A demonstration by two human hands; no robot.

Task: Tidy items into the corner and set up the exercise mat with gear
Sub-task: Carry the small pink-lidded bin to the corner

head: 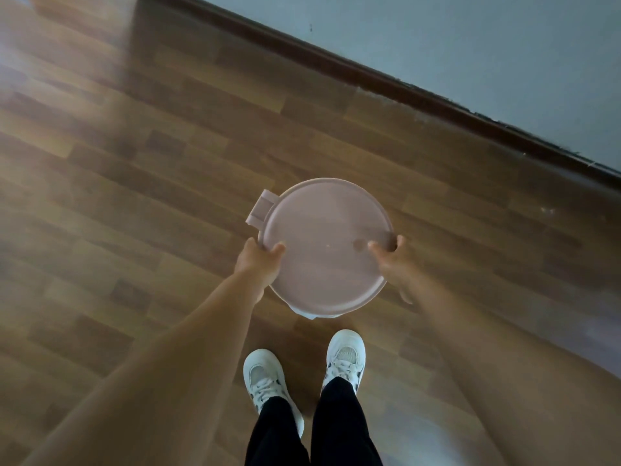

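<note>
- Well, to the left of the left hand (258, 262) the wooden floor (100, 196) stretches away, a little blurred.
- This left hand grips the near-left edge of a round container (307, 314). Its thumb lies on top of the pink lid (326, 213), and the other fingers go under the rim, where I cannot see them.
- Just beyond this hand a clip tab (260, 210) stands out from the edge of the lid.
- The container is between the two hands and in front of the person's white shoes (346, 354). It seems to be lifted off the floor, but I cannot say this for sure.
- The right hand (395, 260) holds the opposite edge in the same manner, with the thumb on the lid and the fingers bent round the rim.
- Beyond the right hand, and further to its right, run a dark baseboard (336, 67) and a pale wall (470, 45). A corner does not show.
- In my judgement the tidying part is under way, with one item in the hands and not yet set down. No mat and no gear appear in this view, so the mat set-up seems not yet begun.
</note>
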